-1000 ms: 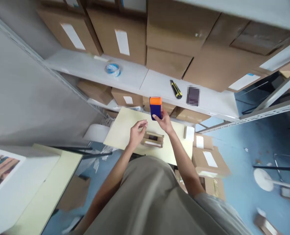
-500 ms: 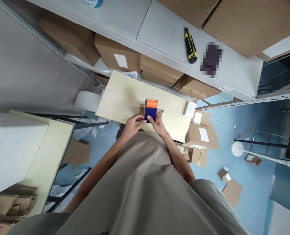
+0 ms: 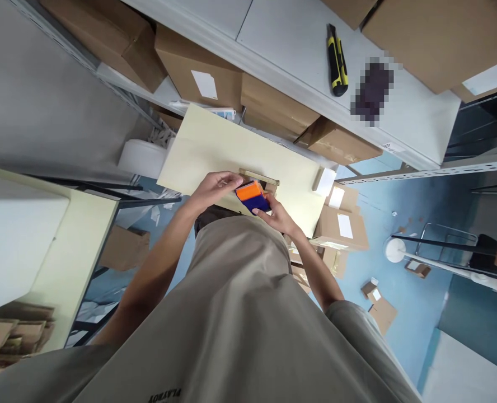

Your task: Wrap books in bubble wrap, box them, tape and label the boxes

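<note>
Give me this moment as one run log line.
left hand: grips orange end | right hand: grips blue end | held: small orange-and-blue plastic box, tilted, over pale yellow tabletop | grey shelf: yellow-black utility knife

Block [image 3: 252, 196] above table [image 3: 215, 151] near edge, between left hand [image 3: 215, 187] and right hand [image 3: 276, 215]. Rack [image 3: 270, 182] just behind. Shelf [image 3: 290, 50] beyond table, knife [image 3: 337, 60] on it. Boxes [image 3: 273, 106] under shelf.

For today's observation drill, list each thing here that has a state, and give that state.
orange-and-blue box, tilted, held in both hands
left hand, closed on its orange end
right hand, gripping its blue end
utility knife, lying flat on the shelf
labelled cardboard box, shut, below the shelf
</note>
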A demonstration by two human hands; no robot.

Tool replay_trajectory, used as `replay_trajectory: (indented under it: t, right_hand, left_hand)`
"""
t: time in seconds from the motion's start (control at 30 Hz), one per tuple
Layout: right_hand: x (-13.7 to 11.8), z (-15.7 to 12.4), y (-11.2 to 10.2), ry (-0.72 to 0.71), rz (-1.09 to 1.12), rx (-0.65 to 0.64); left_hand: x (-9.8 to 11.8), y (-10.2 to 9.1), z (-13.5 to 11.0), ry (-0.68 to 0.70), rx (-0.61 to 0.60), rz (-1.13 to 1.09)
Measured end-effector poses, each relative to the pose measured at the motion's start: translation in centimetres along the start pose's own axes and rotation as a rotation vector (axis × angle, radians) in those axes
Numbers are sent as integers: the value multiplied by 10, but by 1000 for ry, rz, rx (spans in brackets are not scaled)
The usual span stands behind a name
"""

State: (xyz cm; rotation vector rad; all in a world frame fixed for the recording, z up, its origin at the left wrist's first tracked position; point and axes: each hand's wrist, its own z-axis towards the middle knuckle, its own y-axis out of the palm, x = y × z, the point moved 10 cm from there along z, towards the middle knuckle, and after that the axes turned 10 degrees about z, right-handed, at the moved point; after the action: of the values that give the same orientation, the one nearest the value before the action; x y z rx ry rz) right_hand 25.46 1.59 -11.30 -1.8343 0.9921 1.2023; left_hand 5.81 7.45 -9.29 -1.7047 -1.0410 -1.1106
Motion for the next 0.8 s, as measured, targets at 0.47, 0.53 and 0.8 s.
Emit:
replay_trajectory:
  t: [0.47,0.53,0.8]
  right_hand:
    - [-21,-3,-19,228,-291,-186]
    - [-30,-4,-30,313,-364,-247]
    - [-89,9,-69,469,-652,-316]
  left_hand:
    - [-82,41,-5,-149,176,-210]
    - [-96,40,-7,-192,225,-268]
    - [-152,-1,10,-204,378,-362]
